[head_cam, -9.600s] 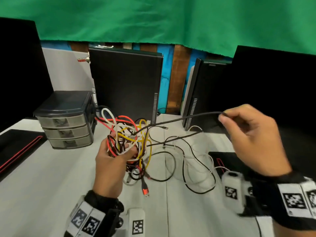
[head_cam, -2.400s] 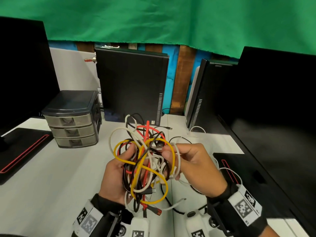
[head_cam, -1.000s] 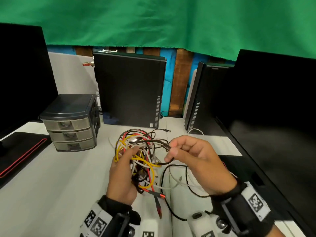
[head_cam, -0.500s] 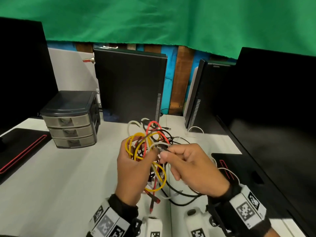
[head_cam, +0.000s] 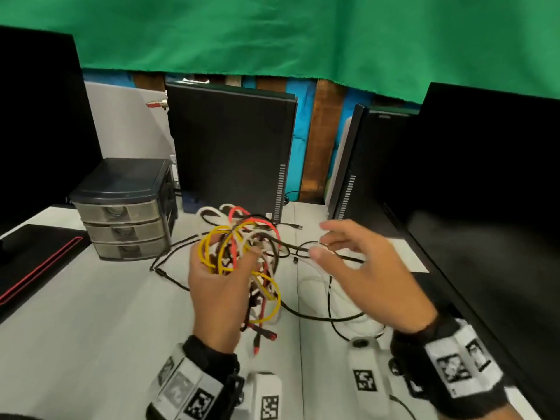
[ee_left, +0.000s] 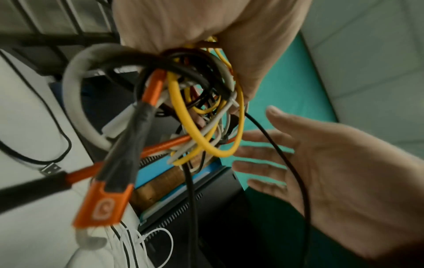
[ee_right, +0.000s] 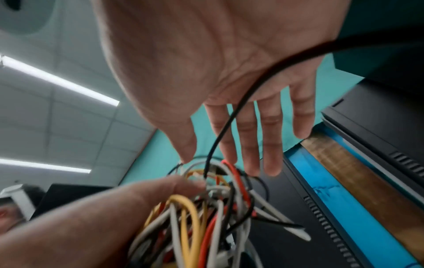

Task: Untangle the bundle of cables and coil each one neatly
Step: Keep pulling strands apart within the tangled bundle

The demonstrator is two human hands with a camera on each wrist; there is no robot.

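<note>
A tangled bundle of yellow, red, white and black cables [head_cam: 242, 253] hangs above the white table, and my left hand [head_cam: 221, 277] grips it with curled fingers. From the bundle dangle orange-tipped plugs [head_cam: 266, 334], seen close in the left wrist view as an orange connector [ee_left: 103, 204]. My right hand [head_cam: 342, 256] is just right of the bundle, fingers straight and spread. One thin black cable [ee_right: 241, 101] runs out of the bundle [ee_right: 206, 217] and across the open palm of that right hand [ee_right: 218, 63], held by nothing. The left wrist view shows the same black cable [ee_left: 296, 172] against the right palm.
Loose white and black cables [head_cam: 327, 298] lie on the table [head_cam: 91, 328] under my right hand. A grey three-drawer unit [head_cam: 121, 207] stands at the left. Two black computer cases [head_cam: 230, 153] [head_cam: 348, 165] stand behind. A large dark screen [head_cam: 485, 207] fills the right, and a black mat [head_cam: 36, 259] lies far left.
My right hand has let go of the strand it pinched at the bundle, opened its fingers and drawn away to the right. The left hand still holds the bundle.
</note>
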